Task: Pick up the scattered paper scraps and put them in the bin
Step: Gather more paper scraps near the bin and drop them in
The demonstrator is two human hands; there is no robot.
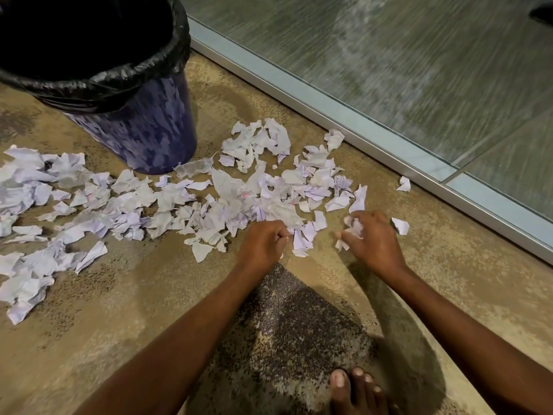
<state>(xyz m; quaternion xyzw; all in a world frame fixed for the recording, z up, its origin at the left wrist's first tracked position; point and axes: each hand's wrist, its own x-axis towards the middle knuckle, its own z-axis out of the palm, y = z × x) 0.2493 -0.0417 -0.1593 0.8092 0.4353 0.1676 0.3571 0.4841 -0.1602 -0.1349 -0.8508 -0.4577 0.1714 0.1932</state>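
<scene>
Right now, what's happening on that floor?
A person crouches over torn white paper scraps strewn across the speckled tan floor. The right hand is closed on a few scraps. The left hand is curled at the pile's near edge; whether it holds any scraps is unclear. The dark blue bin with a black liner stands upright at upper left, beyond the scraps. Most scraps lie uncollected.

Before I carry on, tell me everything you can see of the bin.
The bin is a round, dark blue or purple bucket, plastic by its look, with mottled sheen on its wall. A black bag liner is folded over its rim. It stands upright on the speckled floor at upper left, near the metal door track. Its inside is too dark to read. Paper scraps lie against its base.
</scene>
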